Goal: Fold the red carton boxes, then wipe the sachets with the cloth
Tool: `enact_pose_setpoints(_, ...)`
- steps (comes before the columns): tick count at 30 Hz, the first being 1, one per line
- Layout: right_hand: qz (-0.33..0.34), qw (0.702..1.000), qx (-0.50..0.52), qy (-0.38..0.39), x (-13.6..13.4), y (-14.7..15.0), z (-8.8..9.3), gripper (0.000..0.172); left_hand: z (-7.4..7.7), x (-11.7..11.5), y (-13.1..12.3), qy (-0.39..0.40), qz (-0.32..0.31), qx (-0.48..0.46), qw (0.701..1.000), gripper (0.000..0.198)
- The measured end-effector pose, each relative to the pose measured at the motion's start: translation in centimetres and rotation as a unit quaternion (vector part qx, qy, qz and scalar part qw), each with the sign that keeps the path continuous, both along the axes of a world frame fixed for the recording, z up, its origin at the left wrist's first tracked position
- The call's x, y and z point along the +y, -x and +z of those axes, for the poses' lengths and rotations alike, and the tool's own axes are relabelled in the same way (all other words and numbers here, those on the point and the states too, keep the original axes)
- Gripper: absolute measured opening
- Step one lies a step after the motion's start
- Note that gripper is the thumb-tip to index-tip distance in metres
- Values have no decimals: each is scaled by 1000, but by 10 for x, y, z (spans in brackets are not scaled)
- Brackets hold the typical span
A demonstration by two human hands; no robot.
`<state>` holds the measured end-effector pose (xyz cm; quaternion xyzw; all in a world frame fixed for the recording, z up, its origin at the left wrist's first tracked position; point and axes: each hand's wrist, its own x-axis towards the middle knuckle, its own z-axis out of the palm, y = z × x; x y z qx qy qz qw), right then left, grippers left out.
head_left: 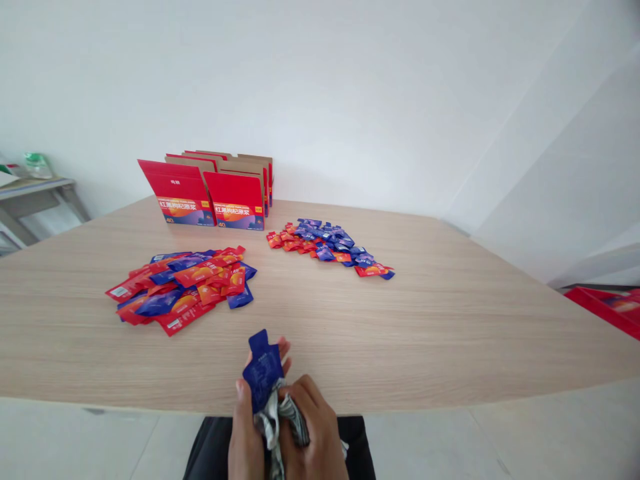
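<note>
At the table's front edge my left hand [245,427] is closed around a dark blue sachet [263,375], its narrow spout end pointing away from me. My right hand [315,427] grips a crumpled grey-and-white striped cloth [271,421] and presses it against the sachet's lower part. The lower end of the sachet is hidden by the cloth and fingers. Beyond my hands, to the left, lies a heap of red and blue sachets [185,287]. Farther back, right of centre, a second pile of red and blue sachets [325,241] is spread out.
Red open-topped cartons [234,200] stand in rows at the back left of the wooden table [425,333]. A red box [607,308] sits beyond the right edge. Off to the left is a small side table [35,190] with a green-topped item. A white wall rises behind.
</note>
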<state>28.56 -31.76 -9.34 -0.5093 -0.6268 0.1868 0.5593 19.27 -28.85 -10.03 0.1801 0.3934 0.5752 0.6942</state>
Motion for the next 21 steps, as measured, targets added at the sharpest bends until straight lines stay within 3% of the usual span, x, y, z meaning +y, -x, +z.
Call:
enact_pose_setpoints(5, 5, 1000, 15, -24, -4, 7, -14, 23, 32, 13, 10, 23, 75, -34, 996, 85)
enact_pose_setpoints(9, -9, 997, 72, -22, -2, 3, -15, 12, 37, 20, 17, 6, 54, -110, 992, 82)
enact_pose_setpoints(12, -26, 991, 134, -6, -1, 1, -15, 24, 26, 24, 15, -46, 34, -159, 986, 90)
enact_pose_setpoints(15, -53, 979, 199, -7, -1, 4, -15, 38, 4, 25, 10, -86, 19, -195, 977, 90)
enact_pose_setpoints(18, -62, 964, 257, -13, -1, 8, -14, 48, -18, 25, 10, -85, 28, -227, 970, 71)
enact_pose_setpoints(21, -58, 957, 284, -13, -2, 6, -14, 50, -24, 24, 16, -74, 34, -272, 959, 44)
